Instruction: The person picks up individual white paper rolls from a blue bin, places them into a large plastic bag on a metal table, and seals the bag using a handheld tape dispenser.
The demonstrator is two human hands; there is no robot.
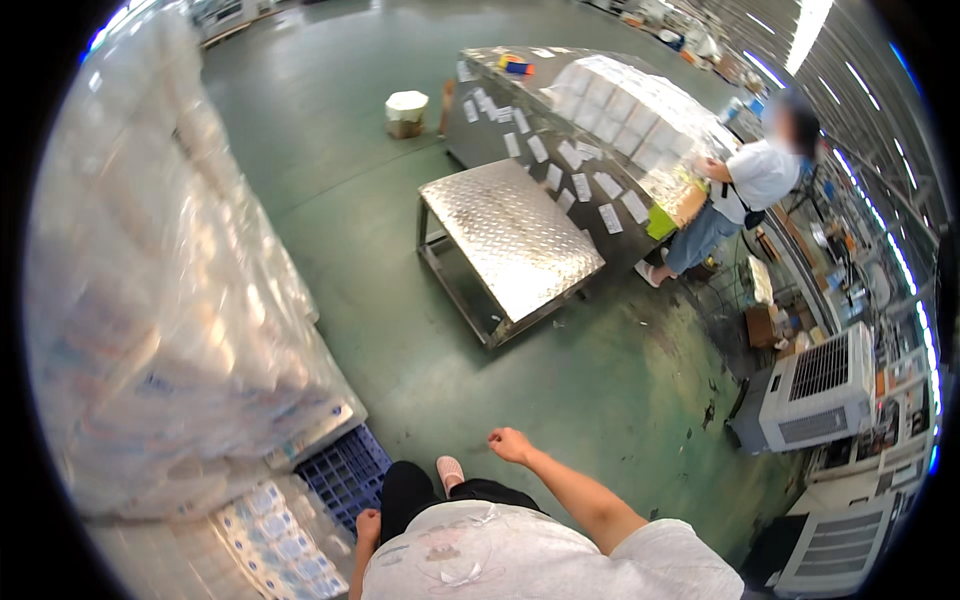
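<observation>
My right hand [511, 445] is held out in front of my body over the green floor, its fingers loosely curled with nothing visible in them. Down beside my left thigh hangs my left hand [368, 524], small in view, its fingers mostly hidden. Nearest to it is a blue plastic pallet [345, 468]. Tall stacks of plastic-wrapped packs [170, 300] rise along the left side, with more wrapped packs [280, 545] low beside the pallet. Ahead of me stands a low metal platform [510, 235] with a patterned plate top, touched by neither hand.
Behind the platform is a long metal table [490, 75] with white packs [625, 115] on it and paper labels on its side. A co-worker [765, 175] stands at its right end. A white-topped bin [406, 113] is farther back. Air coolers [820, 390] line the right.
</observation>
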